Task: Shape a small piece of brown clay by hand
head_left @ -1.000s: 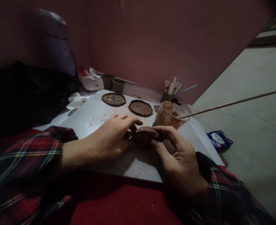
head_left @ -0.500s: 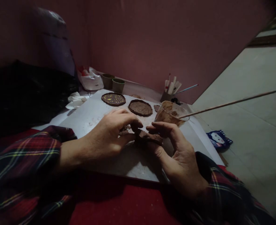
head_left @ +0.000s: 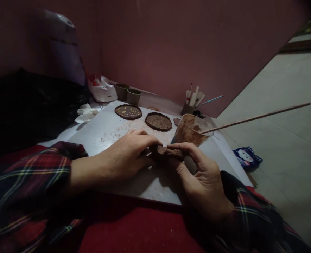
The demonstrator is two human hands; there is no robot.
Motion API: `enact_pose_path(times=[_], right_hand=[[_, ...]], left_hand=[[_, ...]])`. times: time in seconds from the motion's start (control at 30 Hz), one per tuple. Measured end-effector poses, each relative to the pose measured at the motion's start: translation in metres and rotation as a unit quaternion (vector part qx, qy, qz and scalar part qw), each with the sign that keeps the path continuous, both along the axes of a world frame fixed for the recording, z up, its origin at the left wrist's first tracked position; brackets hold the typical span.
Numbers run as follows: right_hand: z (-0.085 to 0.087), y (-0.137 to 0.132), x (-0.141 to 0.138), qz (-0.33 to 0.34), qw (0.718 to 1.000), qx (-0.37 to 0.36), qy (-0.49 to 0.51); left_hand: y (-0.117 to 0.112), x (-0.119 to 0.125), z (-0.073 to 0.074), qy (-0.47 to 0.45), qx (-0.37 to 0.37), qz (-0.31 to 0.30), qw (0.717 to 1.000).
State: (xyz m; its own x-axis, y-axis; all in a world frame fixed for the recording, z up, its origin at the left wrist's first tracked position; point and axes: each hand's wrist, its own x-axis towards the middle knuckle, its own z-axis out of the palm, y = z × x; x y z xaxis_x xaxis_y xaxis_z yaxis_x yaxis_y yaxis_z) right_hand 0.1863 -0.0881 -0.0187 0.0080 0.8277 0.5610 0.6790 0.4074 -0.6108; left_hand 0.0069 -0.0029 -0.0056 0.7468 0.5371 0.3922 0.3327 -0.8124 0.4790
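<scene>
Between my two hands is a lump of brown clay-like dough (head_left: 168,152), held above the front part of a white board (head_left: 155,188). My left hand (head_left: 126,154) grips its left end between fingers and thumb. At the other end, my right hand (head_left: 197,168) pinches it, index finger on top and thumb below. Beyond the hands lie a round brown disc with a raised rim (head_left: 158,121) and another such disc dotted with yellow (head_left: 128,111). My fingers hide parts of the lump.
A clear cup smeared brown (head_left: 188,131) stands right of the discs, a long thin stick (head_left: 255,118) leaning out of it. Behind are a holder of white pens (head_left: 194,98), two small pots (head_left: 133,96) and a white plastic bag (head_left: 104,92). Crumbs dot the board.
My left hand has shifted slightly and its fingers have closed in on the lump. My right index finger has come down onto its top. The lump looks more compact.
</scene>
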Motion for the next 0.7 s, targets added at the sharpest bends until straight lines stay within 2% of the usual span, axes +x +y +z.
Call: enact_pose_path(times=[0.13, 0.33, 0.47, 0.7], right_hand=[[0.001, -0.001, -0.001, 0.004, 1.000, 0.002, -0.008], [0.001, -0.002, -0.001, 0.009, 0.999, 0.042, 0.002], [0.000, -0.003, 0.000, 0.036, 0.999, 0.011, -0.001], [0.002, -0.001, -0.002, 0.050, 0.999, -0.012, 0.005]], left_hand=[[-0.001, 0.000, 0.003, -0.002, 0.015, -0.003, 1.000], [-0.007, -0.003, 0.011, -0.070, 0.025, -0.018, 0.997], [-0.005, -0.003, 0.011, -0.124, 0.038, -0.008, 0.992], [-0.007, -0.002, 0.014, -0.073, 0.026, -0.012, 0.997]])
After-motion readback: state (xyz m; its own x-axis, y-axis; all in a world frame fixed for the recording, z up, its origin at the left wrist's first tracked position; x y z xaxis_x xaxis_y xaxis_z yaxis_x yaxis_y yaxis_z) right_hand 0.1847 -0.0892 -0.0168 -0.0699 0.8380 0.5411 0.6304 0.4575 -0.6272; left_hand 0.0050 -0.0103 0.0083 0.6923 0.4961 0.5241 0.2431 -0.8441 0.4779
